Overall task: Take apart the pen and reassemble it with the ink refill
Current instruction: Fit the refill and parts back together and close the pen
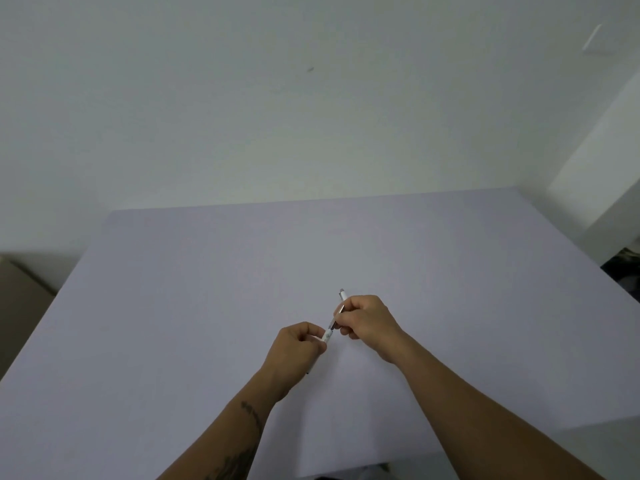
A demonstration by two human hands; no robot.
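A white pen [328, 335] with a metal clip is held slanted above the pale table [207, 306], its far end with the push button sticking out past my right hand. My left hand [298, 348] grips the lower white barrel, whose tip pokes out below the palm. My right hand [367, 320] pinches the upper part by the clip. The two hands sit close together, almost touching. I cannot tell whether the barrel halves are joined or parted. No ink refill shows.
The table runs back to a plain white wall. A brown box [20, 299] stands on the floor at the left. Dark clutter [623, 268] lies beyond the table's right edge.
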